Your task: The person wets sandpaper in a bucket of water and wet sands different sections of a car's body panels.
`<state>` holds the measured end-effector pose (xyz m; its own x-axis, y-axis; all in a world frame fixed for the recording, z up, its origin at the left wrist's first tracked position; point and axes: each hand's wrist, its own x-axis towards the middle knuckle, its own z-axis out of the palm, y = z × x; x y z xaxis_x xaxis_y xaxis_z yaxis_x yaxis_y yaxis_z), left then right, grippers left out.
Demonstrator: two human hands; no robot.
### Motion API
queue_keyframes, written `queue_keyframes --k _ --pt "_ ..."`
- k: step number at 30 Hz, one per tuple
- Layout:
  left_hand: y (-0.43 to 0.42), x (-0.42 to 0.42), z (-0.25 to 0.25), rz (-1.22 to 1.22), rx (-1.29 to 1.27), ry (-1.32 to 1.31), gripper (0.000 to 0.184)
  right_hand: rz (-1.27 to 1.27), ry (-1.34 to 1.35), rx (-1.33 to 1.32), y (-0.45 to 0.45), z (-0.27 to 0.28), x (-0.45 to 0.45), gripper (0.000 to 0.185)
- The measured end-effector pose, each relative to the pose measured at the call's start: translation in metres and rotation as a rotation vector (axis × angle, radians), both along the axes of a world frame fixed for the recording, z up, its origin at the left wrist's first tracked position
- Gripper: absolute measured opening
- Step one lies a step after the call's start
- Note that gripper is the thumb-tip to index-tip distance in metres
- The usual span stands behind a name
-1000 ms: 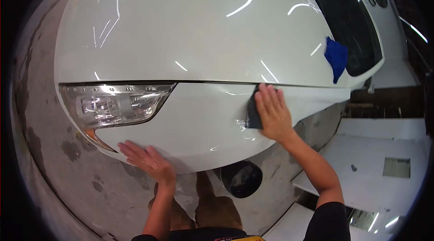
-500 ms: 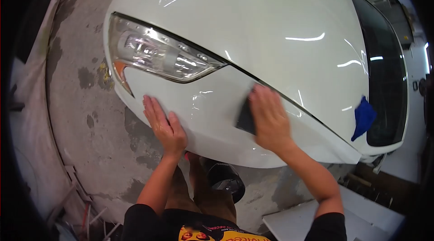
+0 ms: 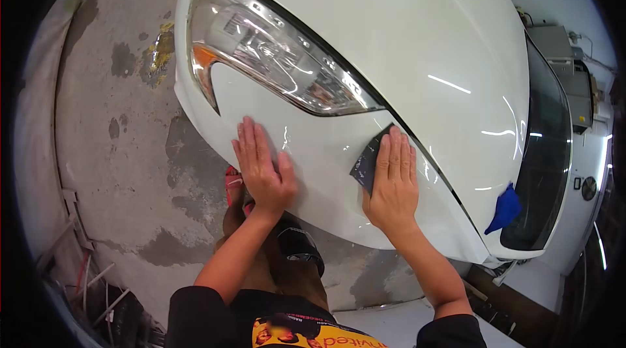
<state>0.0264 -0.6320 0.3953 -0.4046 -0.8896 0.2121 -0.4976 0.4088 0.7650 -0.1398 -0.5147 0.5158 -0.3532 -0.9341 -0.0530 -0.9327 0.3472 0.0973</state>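
Note:
A white car panel [image 3: 313,185] curves below a clear headlight [image 3: 274,48] with an orange corner lamp. On the panel's outer edge my left hand [image 3: 261,165] lies flat, fingers stretched out and holding nothing. My right hand [image 3: 393,181] presses a dark grey sheet [image 3: 370,162] flat against the panel near the hood gap. Part of the sheet is hidden under the palm and fingers. Wet streaks show on the panel between the hands.
A blue cloth [image 3: 505,208] lies by the windshield [image 3: 544,152]. A black bucket [image 3: 300,247] stands on the stained concrete floor [image 3: 130,172] beside my legs. White boards and pipes are at the lower left, with equipment [image 3: 574,87] at the far right.
The view has turned and shifted toward the headlight. My left hand has moved along the panel edge, its fingers now pointing up. The right hand remains on the sheet, which sits nearer the headlight.

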Motion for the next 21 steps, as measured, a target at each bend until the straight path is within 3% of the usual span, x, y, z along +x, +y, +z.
queue_keyframes --k 4,8,12,15,17,21 --pt "-0.001 0.002 -0.001 -0.026 0.004 -0.008 0.067 -0.084 -0.060 -0.007 -0.036 0.000 0.011 0.077" --pt "-0.007 0.000 -0.005 -0.009 -0.004 -0.003 0.068 -0.061 0.044 0.110 -0.008 -0.001 0.005 0.084" --pt "-0.003 0.003 -0.001 -0.022 0.016 -0.006 0.069 -0.062 -0.107 0.029 -0.039 0.007 0.011 0.081" --pt "-0.003 0.002 -0.002 -0.010 -0.003 0.003 0.069 -0.047 -0.049 0.175 -0.014 0.021 0.009 0.081" --pt "-0.003 0.002 -0.003 -0.007 0.002 -0.005 0.070 -0.082 -0.127 0.067 -0.030 0.012 0.014 0.079" --pt "-0.002 0.002 -0.001 0.000 0.005 0.025 0.069 -0.004 -0.024 0.169 -0.021 0.017 0.008 0.085"
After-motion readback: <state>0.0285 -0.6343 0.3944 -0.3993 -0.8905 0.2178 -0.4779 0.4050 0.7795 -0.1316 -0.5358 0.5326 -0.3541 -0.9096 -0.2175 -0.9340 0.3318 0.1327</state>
